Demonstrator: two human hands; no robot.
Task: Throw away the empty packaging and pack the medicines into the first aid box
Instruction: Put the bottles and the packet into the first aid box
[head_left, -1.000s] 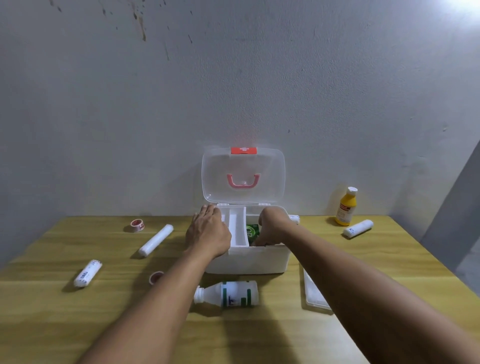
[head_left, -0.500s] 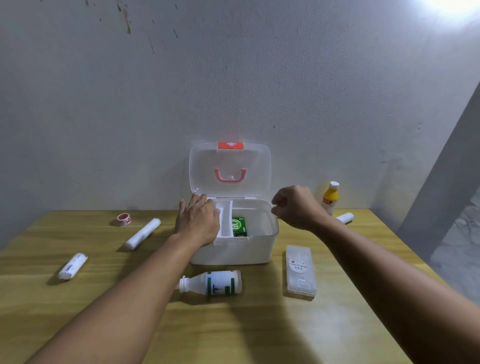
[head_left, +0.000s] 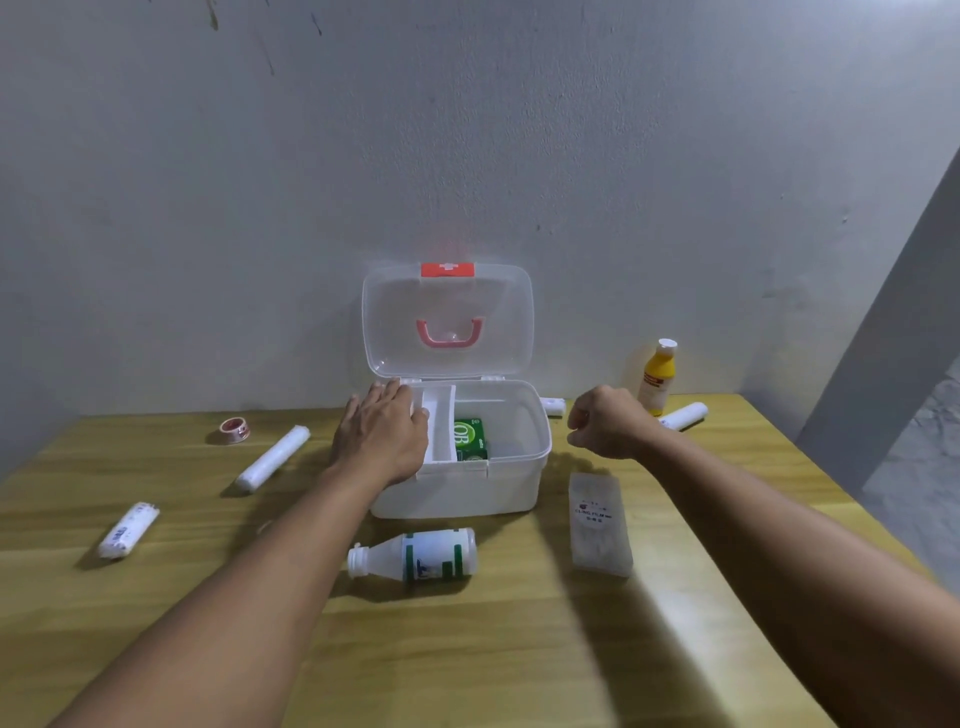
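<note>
The white first aid box (head_left: 457, 488) stands open at the table's back, its clear lid (head_left: 448, 322) leaning on the wall. A green medicine packet (head_left: 470, 439) stands inside, beside a white divider tray (head_left: 439, 423). My left hand (head_left: 382, 434) rests flat on the box's left rim, touching the tray. To the right of the box my right hand (head_left: 608, 423) hovers, fingers curled, nothing in it. A white bottle with green label (head_left: 415, 556) lies in front of the box. A clear flat case (head_left: 600, 522) lies to the right.
A yellow bottle (head_left: 658, 376) stands at the back right, next to a white roll (head_left: 685, 415); another white piece (head_left: 551, 405) lies behind the box. On the left lie a tape ring (head_left: 235, 428) and two white rolls (head_left: 272, 457) (head_left: 129, 529). The table's right edge is near.
My right hand has come out of the box and moved right, leaving the green packet inside. The left hand has stayed on the box rim.
</note>
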